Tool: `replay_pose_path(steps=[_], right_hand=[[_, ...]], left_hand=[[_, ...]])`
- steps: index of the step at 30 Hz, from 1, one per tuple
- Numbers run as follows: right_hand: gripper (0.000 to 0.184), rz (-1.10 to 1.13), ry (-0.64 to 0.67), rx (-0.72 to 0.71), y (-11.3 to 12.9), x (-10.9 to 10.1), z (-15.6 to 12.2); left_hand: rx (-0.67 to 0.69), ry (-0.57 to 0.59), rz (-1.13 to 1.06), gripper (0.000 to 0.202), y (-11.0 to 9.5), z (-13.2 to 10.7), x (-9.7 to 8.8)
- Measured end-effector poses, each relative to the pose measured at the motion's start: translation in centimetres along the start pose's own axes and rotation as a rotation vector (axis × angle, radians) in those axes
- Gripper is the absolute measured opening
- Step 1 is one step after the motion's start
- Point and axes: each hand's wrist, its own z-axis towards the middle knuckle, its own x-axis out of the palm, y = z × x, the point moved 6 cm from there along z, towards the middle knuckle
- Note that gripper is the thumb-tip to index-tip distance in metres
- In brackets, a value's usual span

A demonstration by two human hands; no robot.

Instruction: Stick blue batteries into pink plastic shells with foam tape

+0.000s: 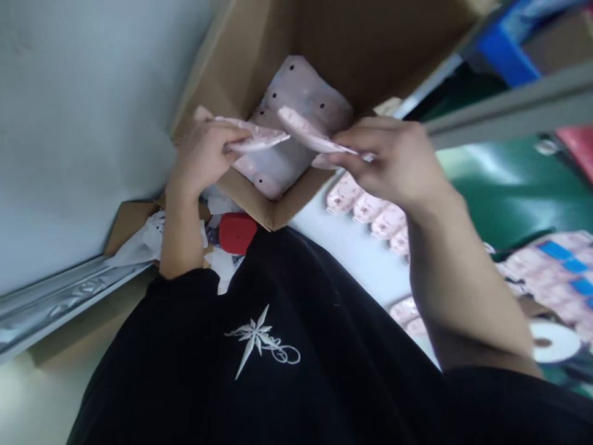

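Observation:
My left hand (204, 154) is closed on the edge of a thin, pale pink patterned piece (264, 137). Between the thumb and fingers of my right hand (393, 157) is another thin pink piece (306, 131), seen nearly edge-on; a second small pink edge shows below it. I cannot make out what kind of item these are. Both hands are above the open end of a cardboard box (222, 68). Inside it lie pale pink rounded items (308, 93) with small black round spots, partly hidden by the held pieces.
Right of the box, a row of pink rounded pieces (370, 213) lies on a pale surface. More pink pieces with blue patches (556, 272) and a white roll (553, 341) are at the far right. Below my left wrist are a red container (237, 233) and white scraps (143, 241).

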Motion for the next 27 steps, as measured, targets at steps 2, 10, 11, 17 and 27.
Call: replay_pose_path(steps=[2,10,11,17,27], right_hand=[[0.029,0.011,-0.228,0.109,0.6,-5.3,-9.5],[0.044,0.07,-0.662,0.942,-7.7,0.9,-46.6],[0.045,0.068,-0.719,0.989,-8.9,2.8,-48.9],[0.031,-0.183,-0.878,0.986,-13.7,11.0,-53.1],[0.041,-0.178,-0.318,0.954,-14.7,22.9,-54.4]], left_hand=[[0.119,-0.041,-0.046,0.038,-3.5,-4.1,1.6],[0.521,0.451,-0.363,0.039,-18.3,-13.1,26.2],[0.546,0.476,-0.344,0.035,-20.3,-13.0,29.5],[0.669,0.423,-0.198,0.04,-28.3,-10.4,43.0],[0.844,0.479,-0.089,0.052,-28.8,-9.1,49.4]])
